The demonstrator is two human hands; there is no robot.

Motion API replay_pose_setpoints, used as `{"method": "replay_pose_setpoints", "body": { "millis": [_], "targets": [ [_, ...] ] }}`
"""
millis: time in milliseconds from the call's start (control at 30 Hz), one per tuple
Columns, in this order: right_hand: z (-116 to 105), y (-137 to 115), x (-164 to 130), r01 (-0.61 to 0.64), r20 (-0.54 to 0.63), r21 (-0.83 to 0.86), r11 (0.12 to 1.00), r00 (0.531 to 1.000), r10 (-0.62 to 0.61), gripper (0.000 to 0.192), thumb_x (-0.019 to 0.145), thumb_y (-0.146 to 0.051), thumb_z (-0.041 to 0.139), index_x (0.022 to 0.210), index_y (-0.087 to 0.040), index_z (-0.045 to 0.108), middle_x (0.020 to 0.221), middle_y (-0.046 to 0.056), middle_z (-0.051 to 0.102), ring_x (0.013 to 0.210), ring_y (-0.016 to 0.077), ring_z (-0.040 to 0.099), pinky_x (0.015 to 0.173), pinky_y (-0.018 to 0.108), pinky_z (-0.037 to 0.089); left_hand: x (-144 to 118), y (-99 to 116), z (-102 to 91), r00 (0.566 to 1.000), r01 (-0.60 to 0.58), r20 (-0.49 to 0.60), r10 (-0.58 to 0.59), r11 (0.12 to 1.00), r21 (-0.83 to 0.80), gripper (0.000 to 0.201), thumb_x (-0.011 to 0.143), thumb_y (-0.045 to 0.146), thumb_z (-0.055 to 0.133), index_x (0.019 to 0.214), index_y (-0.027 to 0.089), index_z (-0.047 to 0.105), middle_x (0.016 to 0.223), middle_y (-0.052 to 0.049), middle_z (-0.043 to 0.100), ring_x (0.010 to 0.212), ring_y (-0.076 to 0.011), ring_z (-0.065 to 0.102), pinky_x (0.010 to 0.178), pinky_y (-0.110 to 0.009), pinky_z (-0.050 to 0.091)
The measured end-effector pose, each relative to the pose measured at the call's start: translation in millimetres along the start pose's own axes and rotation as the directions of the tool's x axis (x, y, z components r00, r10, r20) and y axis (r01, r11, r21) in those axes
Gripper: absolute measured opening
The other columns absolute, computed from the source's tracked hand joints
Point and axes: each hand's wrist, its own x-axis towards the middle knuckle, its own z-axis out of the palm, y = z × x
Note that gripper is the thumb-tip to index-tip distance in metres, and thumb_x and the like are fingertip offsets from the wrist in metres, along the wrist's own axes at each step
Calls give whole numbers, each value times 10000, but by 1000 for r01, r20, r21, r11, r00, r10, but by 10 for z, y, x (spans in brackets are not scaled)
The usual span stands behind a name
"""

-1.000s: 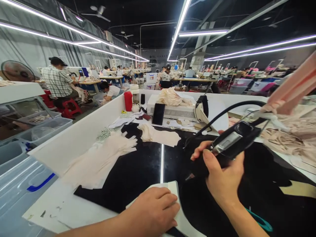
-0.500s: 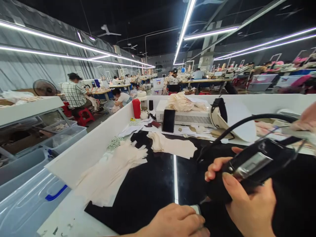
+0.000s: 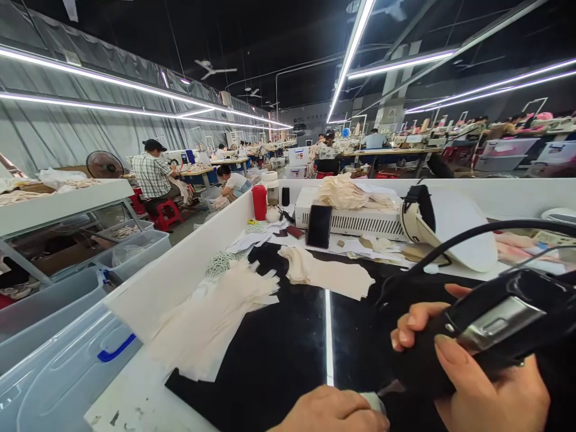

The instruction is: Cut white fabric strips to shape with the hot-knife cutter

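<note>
In the head view, my right hand (image 3: pixel 490 378) is wrapped round a black handheld device (image 3: pixel 558 306) with a silver panel and button. The thumb lies along its near side and the fingers curl round the far side. My left hand (image 3: pixel 335 411) is low in the middle with its fingers curled. A small pale, rounded object (image 3: pixel 375 403) shows by those fingertips; its kind is hidden. Layered cream fabric pieces (image 3: pixel 211 321) lie left of my hands. Another cream stack (image 3: pixel 333 273) is farther back on the black work surface (image 3: pixel 270 348).
A black cable (image 3: pixel 450 243) arches over the right side. Behind the surface are a phone (image 3: pixel 319 227), a white vented box (image 3: pixel 355 223) with cloth, a white visor (image 3: pixel 463 228) and a red container (image 3: pixel 259 202). A white side wall (image 3: pixel 180 264) borders the left; plastic bins (image 3: pixel 67 372) stand beyond.
The view has shifted, so the scene sits farther right and a little lower. A blurred hand at the right edge is out of sight now. My right hand still holds the black device.
</note>
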Motion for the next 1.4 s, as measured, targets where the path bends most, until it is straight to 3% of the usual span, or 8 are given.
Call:
{"method": "replay_pose_setpoints", "body": {
  "millis": [133,167,267,433,733,1033,1400],
  "targets": [
    [94,-131,29,11,53,69,998,999,-15,474,832,-338,840,1248,-321,614,794,-19,662,597,178,633,539,329,598,39,9,-130,996,-54,-70,55,998,7,219,1101,302,559,1026,206,741,1070,76,786,941,-87,716,618,-210,540],
    [115,-157,32,23,50,84,996,998,-27,463,833,-347,844,1235,-320,616,794,-23,660,595,169,627,536,318,591,45,13,-172,997,-69,-19,69,997,-15,281,1103,388,549,1094,177,734,1121,28,781,1010,-117,712,703,-222,566],
    [145,-193,36,27,60,101,995,998,-33,463,852,-348,839,1249,-323,602,823,-29,660,618,157,631,542,300,580,40,27,-270,998,-37,43,41,996,-77,288,1075,390,579,1143,144,713,1190,-28,765,1093,-153,695,872,-244,568],
    [113,-177,39,49,71,98,994,996,-56,448,885,-305,811,1276,-316,593,844,-32,666,639,147,641,568,300,590,-8,58,-309,993,-39,113,47,996,-75,280,1058,364,600,1203,143,693,1250,-58,743,1139,-175,679,949,-281,561],
    [149,-129,50,49,85,131,990,995,-60,442,878,-329,805,1266,-310,594,840,-38,663,624,143,631,548,298,578,31,58,-353,998,-37,38,40,996,-78,261,1069,333,586,1172,131,716,1219,-36,768,1110,-169,702,945,-267,572],
    [176,-211,44,54,98,162,985,993,-70,375,872,-347,808,1169,-293,585,821,-40,668,595,144,625,524,295,569,7,46,-356,993,-42,103,51,995,-94,286,1066,355,591,1204,128,699,1261,-63,747,1152,-176,682,981,-275,554],
    [155,-161,-14,33,113,121,992,992,-47,462,888,-343,794,1293,-301,576,849,-30,645,639,151,625,543,299,554,26,50,-405,992,-32,116,42,995,-90,295,1060,358,614,1221,125,693,1290,-44,738,1212,-176,666,1029,-275,546]
  ]
}}
